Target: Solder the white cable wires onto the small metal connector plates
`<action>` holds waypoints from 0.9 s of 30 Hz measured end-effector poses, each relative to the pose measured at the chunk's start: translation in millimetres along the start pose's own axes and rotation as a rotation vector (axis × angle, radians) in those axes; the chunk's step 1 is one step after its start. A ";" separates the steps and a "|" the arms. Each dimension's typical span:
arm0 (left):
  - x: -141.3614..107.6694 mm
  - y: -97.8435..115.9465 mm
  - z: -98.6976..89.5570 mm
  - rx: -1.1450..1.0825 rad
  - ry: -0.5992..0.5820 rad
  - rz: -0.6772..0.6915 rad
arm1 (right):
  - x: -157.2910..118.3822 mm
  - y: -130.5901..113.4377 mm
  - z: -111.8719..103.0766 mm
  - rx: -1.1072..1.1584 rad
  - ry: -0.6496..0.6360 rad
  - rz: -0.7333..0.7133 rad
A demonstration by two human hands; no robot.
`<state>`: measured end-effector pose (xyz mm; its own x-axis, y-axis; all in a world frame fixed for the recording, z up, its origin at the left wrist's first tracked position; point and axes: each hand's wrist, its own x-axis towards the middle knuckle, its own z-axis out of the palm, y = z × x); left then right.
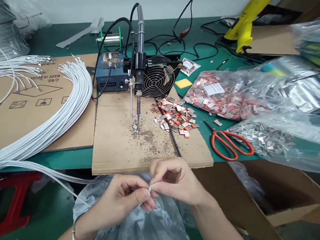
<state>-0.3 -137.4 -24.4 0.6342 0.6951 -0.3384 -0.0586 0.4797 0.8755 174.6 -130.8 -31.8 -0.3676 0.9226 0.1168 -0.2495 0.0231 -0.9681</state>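
Note:
My left hand (121,199) is closed in a pinch on a white cable (69,190) just in front of the cardboard's near edge, above my lap. Thumb and fingertips of my right hand (180,181) are pressed together on the tip of the same cable, right beside the left fingertips. Whatever small part sits at that tip is mostly covered by the fingers. Beyond the hands, a soldering iron (139,107) is clamped tip-down over a spot of solder bits. To its right lies a pile of USB connectors (178,118) with orange inserts.
A thick bundle of white cables (69,115) curves across the left cardboard (13,129). Behind the iron stand a blue soldering station (110,79), a solder spool (110,39) and a fan (158,80). Orange-handled scissors (229,145) and bags of connectors (217,94) and metal shells (266,138) lie right.

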 end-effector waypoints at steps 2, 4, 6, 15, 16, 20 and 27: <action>-2.0 4.8 -1.2 0.075 0.017 -0.006 | -1.4 -4.7 -7.0 -0.086 0.001 0.058; -3.3 7.6 -2.7 0.170 0.062 0.004 | -3.5 -10.2 -11.3 -0.234 0.046 0.095; -3.3 7.8 -4.0 0.258 0.110 0.022 | -5.4 -13.1 -10.1 -0.380 0.067 0.096; -0.1 6.3 -4.9 0.575 0.188 0.117 | -5.1 -14.0 0.7 -0.583 0.039 0.118; 0.1 7.1 -4.5 0.592 0.185 0.127 | -5.2 -14.5 -0.9 -0.582 0.036 0.133; 0.7 9.3 -3.5 0.630 0.170 0.151 | -6.4 -12.4 -5.1 -0.518 0.022 0.227; 6.5 -3.2 -3.7 0.429 0.193 0.091 | -8.2 -1.1 6.1 -0.291 0.150 0.175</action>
<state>1.2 -132.5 -30.7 0.4844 0.8301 -0.2762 0.2421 0.1761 0.9541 172.4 -140.8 -30.4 -0.2410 0.9681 -0.0690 0.0788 -0.0514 -0.9956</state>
